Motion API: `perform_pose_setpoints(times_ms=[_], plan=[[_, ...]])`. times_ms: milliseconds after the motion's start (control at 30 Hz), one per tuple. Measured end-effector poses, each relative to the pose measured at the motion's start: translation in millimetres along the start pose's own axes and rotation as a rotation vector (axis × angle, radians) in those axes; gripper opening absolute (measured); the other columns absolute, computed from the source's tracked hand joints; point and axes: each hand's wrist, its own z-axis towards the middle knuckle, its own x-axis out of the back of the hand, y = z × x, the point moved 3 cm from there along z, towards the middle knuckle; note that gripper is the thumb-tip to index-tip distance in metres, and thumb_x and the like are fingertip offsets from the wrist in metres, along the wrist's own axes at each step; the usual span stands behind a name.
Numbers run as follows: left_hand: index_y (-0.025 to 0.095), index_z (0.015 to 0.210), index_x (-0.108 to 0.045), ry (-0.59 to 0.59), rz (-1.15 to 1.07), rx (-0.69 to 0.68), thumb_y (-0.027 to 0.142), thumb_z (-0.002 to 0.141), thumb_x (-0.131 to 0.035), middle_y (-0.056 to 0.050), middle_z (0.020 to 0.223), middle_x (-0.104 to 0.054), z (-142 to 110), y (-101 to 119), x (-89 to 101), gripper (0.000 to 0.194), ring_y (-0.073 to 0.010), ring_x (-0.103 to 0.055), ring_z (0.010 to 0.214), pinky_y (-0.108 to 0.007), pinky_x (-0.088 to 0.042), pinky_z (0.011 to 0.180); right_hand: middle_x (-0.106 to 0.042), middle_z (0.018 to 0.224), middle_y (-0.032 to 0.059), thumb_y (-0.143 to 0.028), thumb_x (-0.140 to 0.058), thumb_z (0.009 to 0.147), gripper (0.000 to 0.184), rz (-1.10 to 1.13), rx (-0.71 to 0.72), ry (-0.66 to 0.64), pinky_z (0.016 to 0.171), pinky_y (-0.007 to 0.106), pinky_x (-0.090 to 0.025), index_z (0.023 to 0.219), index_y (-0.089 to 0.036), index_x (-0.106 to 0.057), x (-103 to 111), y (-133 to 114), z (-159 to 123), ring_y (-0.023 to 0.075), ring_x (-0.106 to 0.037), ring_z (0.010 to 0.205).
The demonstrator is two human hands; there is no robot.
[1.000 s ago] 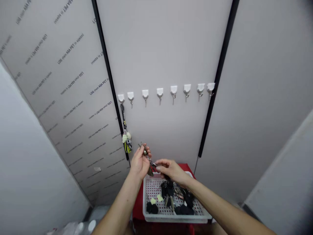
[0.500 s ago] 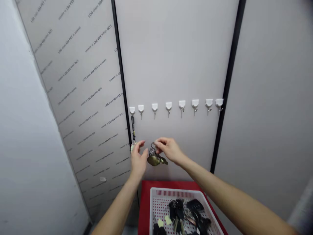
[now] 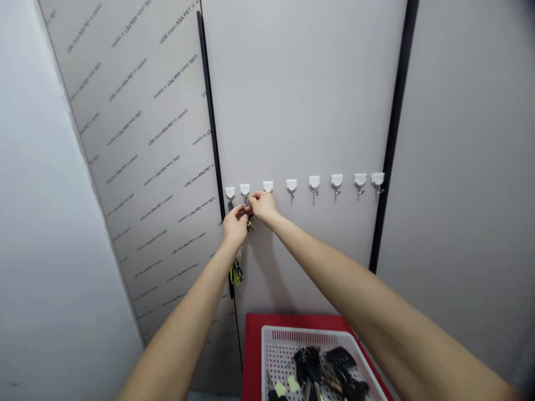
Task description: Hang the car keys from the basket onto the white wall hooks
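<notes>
A small bunch of keys [image 3: 251, 224] with a metal ring [image 3: 246, 200] is at the second wall hook from the left [image 3: 244, 190]. My right hand [image 3: 264, 206] pinches the ring from the right, close under that hook's white base. Just below and to the left, my left hand [image 3: 234, 228] has its fingertips closed at the same key bunch. Whether the ring sits over the hook cannot be made out. From the leftmost hook [image 3: 230, 193] hangs a dark strap with a key bunch [image 3: 236, 271] with yellow-green parts, partly behind my left hand.
A row of several white hooks [image 3: 314, 182] runs rightward along the pale wall panel. Below, a white perforated basket [image 3: 264, 348] stands on a red surface [image 3: 253, 334], holding black keys and fobs [image 3: 308, 362]. A black strip [image 3: 388, 145] borders the panel on the right.
Both hands have risen up and to the left, bringing the key bunch up to the second hook. My left hand, open before, has closed at the keys.
</notes>
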Motion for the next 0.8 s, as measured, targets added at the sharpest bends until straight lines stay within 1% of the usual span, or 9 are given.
perform_pose_setpoints(times_ms=[133,200,267,333,400,467,567,667,800], plan=[[0.012,0.091,-0.050,-0.003,0.087,0.025,0.010,0.061,-0.043,-0.007,0.090,-0.056,-7,-2,1.5,0.030,-0.0130,-0.051,0.081,-0.028,-0.038,0.076,-0.057,0.059,0.0022,-0.008,-0.038,0.065,0.017,-0.070,0.002,-0.015,0.053,0.020,-0.043,0.073,-0.012,-0.053,1,3,-5,0.0075,-0.053,0.047],[0.013,0.093,-0.049,0.040,0.158,-0.035,0.011,0.061,-0.043,-0.008,0.093,-0.054,-25,-6,2.9,0.032,-0.0135,-0.049,0.083,-0.028,-0.038,0.076,-0.057,0.065,0.0028,-0.008,-0.038,0.065,0.021,-0.137,0.071,-0.036,0.055,0.020,-0.042,0.081,-0.012,-0.052,10,8,-19,0.0074,-0.053,0.052],[0.014,0.094,-0.047,0.018,0.223,-0.098,0.013,0.062,-0.042,-0.007,0.094,-0.052,-52,-18,0.2,0.032,-0.0135,-0.048,0.085,-0.027,-0.039,0.074,-0.057,0.070,0.0036,-0.013,-0.038,0.066,0.024,-0.212,0.126,-0.127,0.059,0.020,-0.041,0.087,-0.012,-0.050,22,22,-40,0.0076,-0.053,0.058],[0.015,0.094,-0.047,-0.115,0.294,-0.113,0.013,0.062,-0.042,-0.006,0.094,-0.051,-87,-41,-7.7,0.032,-0.0134,-0.046,0.086,-0.027,-0.039,0.073,-0.057,0.070,0.0038,-0.019,-0.036,0.068,0.025,-0.258,0.096,-0.293,0.059,0.020,-0.041,0.089,-0.011,-0.049,36,49,-69,0.0077,-0.052,0.060],[0.015,0.094,-0.047,-0.298,0.400,-0.066,0.012,0.061,-0.042,-0.006,0.095,-0.050,-127,-71,-17.3,0.034,-0.0144,-0.044,0.090,-0.029,-0.037,0.077,-0.057,0.062,0.0029,-0.021,-0.037,0.068,0.024,-0.282,0.012,-0.473,0.055,0.019,-0.040,0.084,-0.010,-0.052,51,85,-106,0.0080,-0.051,0.055],[0.012,0.097,-0.046,-0.458,0.534,0.030,0.010,0.059,-0.043,-0.009,0.100,-0.048,-165,-103,-24.5,0.038,-0.0171,-0.040,0.096,-0.031,-0.031,0.084,-0.056,0.056,0.0021,-0.019,-0.043,0.063,0.019,-0.309,-0.068,-0.593,0.051,0.019,-0.040,0.073,-0.010,-0.056,66,121,-145,0.0088,-0.050,0.050],[0.009,0.103,-0.042,-0.595,0.674,0.213,0.005,0.055,-0.041,-0.012,0.109,-0.042,-201,-137,-28.0,0.049,-0.0191,-0.037,0.102,-0.029,-0.027,0.088,-0.059,0.062,0.0032,-0.016,-0.047,0.057,0.017,-0.399,-0.133,-0.714,0.052,0.021,-0.039,0.069,-0.012,-0.059,82,165,-195,0.0120,-0.051,0.055],[0.008,0.106,-0.041,-0.634,0.666,0.303,-0.001,0.053,-0.035,-0.012,0.109,-0.043,-209,-148,-27.6,0.053,-0.0171,-0.039,0.101,-0.026,-0.026,0.088,-0.059,0.079,0.0053,-0.017,-0.050,0.055,0.027,-0.576,-0.089,-0.761,0.063,0.024,-0.038,0.080,-0.016,-0.058,86,187,-222,0.0167,-0.052,0.072],[0.010,0.104,-0.042,-0.563,0.677,0.340,-0.001,0.055,-0.031,-0.011,0.105,-0.047,-201,-148,-21.7,0.052,-0.0173,-0.043,0.096,-0.028,-0.029,0.086,-0.056,0.091,0.0075,-0.029,-0.045,0.063,0.032,-0.670,-0.115,-0.690,0.071,0.026,-0.035,0.091,-0.017,-0.055,75,195,-231,0.0186,-0.049,0.083]])
